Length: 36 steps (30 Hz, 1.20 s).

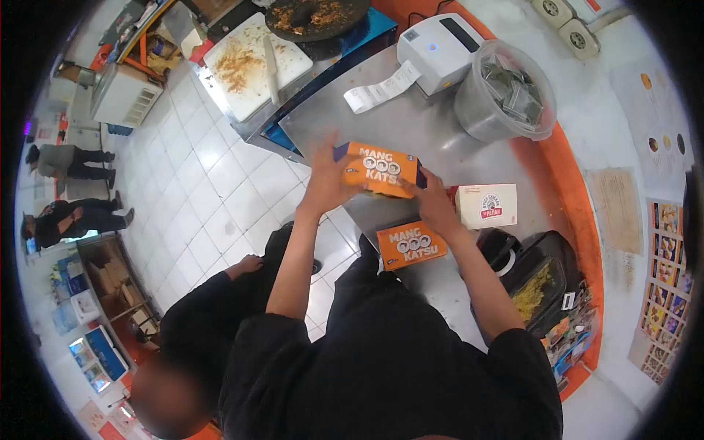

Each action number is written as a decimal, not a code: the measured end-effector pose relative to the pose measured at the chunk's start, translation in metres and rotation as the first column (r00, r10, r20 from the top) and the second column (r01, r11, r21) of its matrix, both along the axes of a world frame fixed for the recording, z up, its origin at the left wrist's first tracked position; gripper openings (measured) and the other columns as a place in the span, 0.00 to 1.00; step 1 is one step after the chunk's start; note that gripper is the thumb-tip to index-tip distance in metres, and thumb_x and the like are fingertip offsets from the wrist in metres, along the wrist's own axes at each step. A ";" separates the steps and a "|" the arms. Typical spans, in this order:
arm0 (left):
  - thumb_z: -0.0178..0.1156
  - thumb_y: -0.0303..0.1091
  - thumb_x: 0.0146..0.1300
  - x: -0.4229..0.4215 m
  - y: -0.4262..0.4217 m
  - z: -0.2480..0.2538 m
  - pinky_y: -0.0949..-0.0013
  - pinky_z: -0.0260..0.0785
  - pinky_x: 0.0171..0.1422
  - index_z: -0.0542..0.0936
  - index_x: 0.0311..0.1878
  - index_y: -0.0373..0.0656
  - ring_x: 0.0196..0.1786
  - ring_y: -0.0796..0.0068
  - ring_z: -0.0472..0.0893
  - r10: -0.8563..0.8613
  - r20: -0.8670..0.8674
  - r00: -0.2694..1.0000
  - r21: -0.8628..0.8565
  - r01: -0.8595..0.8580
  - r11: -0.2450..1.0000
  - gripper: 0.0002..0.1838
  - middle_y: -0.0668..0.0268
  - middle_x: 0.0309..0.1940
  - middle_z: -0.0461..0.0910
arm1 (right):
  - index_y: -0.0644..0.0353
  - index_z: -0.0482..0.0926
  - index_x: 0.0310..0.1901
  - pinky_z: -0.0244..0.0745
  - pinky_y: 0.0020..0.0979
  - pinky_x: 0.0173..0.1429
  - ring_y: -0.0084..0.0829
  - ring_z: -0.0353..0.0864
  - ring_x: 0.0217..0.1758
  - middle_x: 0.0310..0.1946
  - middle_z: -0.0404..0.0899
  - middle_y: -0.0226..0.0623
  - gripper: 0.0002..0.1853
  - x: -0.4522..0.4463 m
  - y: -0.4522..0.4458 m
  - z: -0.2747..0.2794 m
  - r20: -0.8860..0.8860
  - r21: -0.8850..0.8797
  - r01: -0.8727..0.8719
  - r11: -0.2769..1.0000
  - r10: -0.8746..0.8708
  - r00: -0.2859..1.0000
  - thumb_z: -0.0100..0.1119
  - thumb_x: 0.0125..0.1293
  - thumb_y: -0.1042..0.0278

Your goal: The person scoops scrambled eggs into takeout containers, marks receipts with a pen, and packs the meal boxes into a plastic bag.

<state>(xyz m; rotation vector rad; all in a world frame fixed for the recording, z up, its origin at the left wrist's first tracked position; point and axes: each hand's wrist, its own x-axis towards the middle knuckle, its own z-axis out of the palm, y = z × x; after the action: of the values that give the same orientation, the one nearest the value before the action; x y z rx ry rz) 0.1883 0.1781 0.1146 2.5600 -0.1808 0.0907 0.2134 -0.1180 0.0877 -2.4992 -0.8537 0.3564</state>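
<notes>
An orange takeaway box [380,170] lettered "MANG KATSU", with dark ends, is held over the metal counter between my two hands. My left hand [329,180] grips its left end, with the thumb along the front. At the right end, my right hand [435,204] has its fingers closed on the box. A second orange box [412,246] of the same print lies on the counter just below my right hand. Beside my right wrist is a cream box [487,206] with a red and black logo.
On the steel counter [323,110] stand a white receipt printer [440,51] with paper hanging out and a clear bucket [480,103] of small packets. A cutting board [253,62] with a knife and a pan [315,18] are at the back. A co-worker [198,323] is at left.
</notes>
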 end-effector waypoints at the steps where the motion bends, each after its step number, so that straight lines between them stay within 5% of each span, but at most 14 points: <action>1: 0.80 0.39 0.47 0.001 -0.001 -0.017 0.47 0.53 0.79 0.66 0.71 0.52 0.77 0.40 0.55 -0.059 -0.070 0.996 0.050 0.063 0.997 0.47 0.42 0.77 0.46 | 0.41 0.67 0.73 0.61 0.45 0.76 0.52 0.62 0.74 0.69 0.60 0.55 0.34 -0.010 0.002 -0.036 -0.013 0.028 0.005 1.000 -0.005 1.000 0.56 0.65 0.75; 4: 0.82 0.40 0.45 -0.009 -0.016 -0.063 0.49 0.56 0.79 0.70 0.67 0.50 0.76 0.42 0.59 -0.101 -0.141 0.985 -0.385 0.039 0.922 0.45 0.46 0.76 0.52 | 0.41 0.65 0.74 0.58 0.47 0.79 0.52 0.58 0.77 0.71 0.57 0.53 0.36 -0.025 0.022 -0.056 -0.218 0.189 0.167 0.968 -0.124 0.968 0.61 0.64 0.71; 7: 0.82 0.42 0.44 -0.018 -0.021 -0.075 0.51 0.62 0.77 0.68 0.70 0.51 0.75 0.48 0.62 -0.049 -0.152 0.987 -0.523 -0.038 0.852 0.48 0.51 0.72 0.59 | 0.45 0.64 0.74 0.59 0.46 0.78 0.53 0.60 0.75 0.70 0.58 0.53 0.37 -0.026 0.025 -0.055 -0.327 0.367 0.289 0.884 -0.168 0.930 0.65 0.63 0.68; 10: 0.79 0.40 0.52 -0.034 -0.025 -0.048 0.55 0.69 0.72 0.64 0.73 0.49 0.74 0.54 0.65 0.029 -0.178 0.984 -0.393 -0.098 0.914 0.47 0.53 0.66 0.66 | 0.52 0.65 0.71 0.59 0.46 0.77 0.52 0.60 0.75 0.70 0.59 0.52 0.34 -0.023 0.011 -0.031 -0.351 0.414 0.307 0.857 -0.160 0.922 0.66 0.66 0.62; 13: 0.77 0.37 0.55 -0.053 -0.031 -0.051 0.59 0.66 0.71 0.67 0.72 0.45 0.65 0.58 0.72 0.140 -0.196 0.971 -0.739 -0.240 0.630 0.43 0.52 0.62 0.70 | 0.55 0.65 0.71 0.59 0.44 0.77 0.48 0.61 0.75 0.69 0.61 0.50 0.33 -0.024 -0.002 -0.029 -0.413 0.445 0.378 0.812 -0.189 0.891 0.66 0.68 0.58; 17: 0.67 0.35 0.66 -0.064 -0.036 -0.062 0.59 0.58 0.78 0.64 0.75 0.39 0.76 0.60 0.64 0.132 -0.224 0.966 -0.824 -0.260 0.504 0.37 0.52 0.74 0.63 | 0.54 0.57 0.75 0.59 0.43 0.77 0.45 0.60 0.76 0.69 0.61 0.50 0.39 -0.022 0.005 -0.038 -0.366 0.584 0.324 0.744 -0.115 0.923 0.67 0.68 0.59; 20: 0.66 0.33 0.67 -0.069 -0.029 -0.066 0.57 0.51 0.81 0.59 0.78 0.39 0.81 0.59 0.56 0.055 -0.235 0.971 -0.782 -0.222 0.583 0.39 0.52 0.80 0.54 | 0.53 0.49 0.78 0.57 0.43 0.79 0.45 0.56 0.79 0.74 0.56 0.51 0.45 -0.026 0.009 -0.016 -0.628 0.566 0.423 0.708 0.038 0.777 0.68 0.67 0.58; 23: 0.68 0.35 0.65 -0.077 -0.014 -0.084 0.56 0.49 0.83 0.55 0.79 0.41 0.81 0.56 0.55 -0.029 -0.018 0.999 -0.468 0.017 0.883 0.44 0.51 0.80 0.54 | 0.51 0.43 0.80 0.52 0.44 0.81 0.47 0.51 0.82 0.79 0.50 0.53 0.50 -0.023 -0.003 -0.025 -0.515 0.464 0.233 0.854 0.046 0.856 0.68 0.66 0.57; 26: 0.69 0.37 0.64 -0.086 -0.016 -0.066 0.54 0.48 0.83 0.53 0.80 0.45 0.82 0.55 0.51 -0.082 -0.133 0.988 -0.518 0.001 0.855 0.47 0.49 0.79 0.55 | 0.54 0.41 0.80 0.55 0.44 0.80 0.53 0.51 0.81 0.79 0.46 0.57 0.54 -0.022 -0.013 -0.044 -0.196 0.313 -0.035 0.949 0.101 0.975 0.70 0.64 0.51; 29: 0.67 0.42 0.65 -0.091 -0.008 -0.068 0.53 0.50 0.82 0.54 0.80 0.49 0.80 0.51 0.56 -0.121 -0.104 0.987 -0.452 0.061 0.890 0.45 0.46 0.78 0.56 | 0.52 0.40 0.80 0.58 0.44 0.79 0.56 0.54 0.80 0.78 0.47 0.59 0.53 -0.021 -0.020 -0.060 -0.084 0.272 -0.145 0.951 0.173 0.981 0.67 0.66 0.50; 32: 0.62 0.44 0.69 -0.085 0.001 -0.063 0.52 0.54 0.80 0.54 0.81 0.53 0.74 0.46 0.66 -0.124 -0.232 0.965 -0.344 0.037 0.938 0.41 0.44 0.77 0.57 | 0.47 0.48 0.80 0.63 0.44 0.76 0.56 0.60 0.77 0.78 0.50 0.58 0.43 -0.017 -0.020 -0.040 -0.221 0.247 -0.112 0.962 0.169 0.961 0.62 0.70 0.55; 36: 0.56 0.45 0.72 -0.071 0.000 -0.069 0.48 0.56 0.78 0.58 0.80 0.57 0.68 0.45 0.73 -0.148 -0.177 0.973 -0.118 0.129 0.985 0.35 0.44 0.75 0.59 | 0.39 0.61 0.77 0.65 0.45 0.74 0.57 0.65 0.73 0.77 0.53 0.57 0.33 -0.014 -0.014 -0.031 -0.293 0.265 -0.040 0.963 0.120 0.948 0.59 0.72 0.61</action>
<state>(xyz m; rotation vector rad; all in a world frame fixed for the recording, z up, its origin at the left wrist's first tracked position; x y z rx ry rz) 0.1172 0.1777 0.0458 2.4257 -0.2750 -0.1862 0.1994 -0.1323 0.0566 -2.1038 -0.8172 0.6047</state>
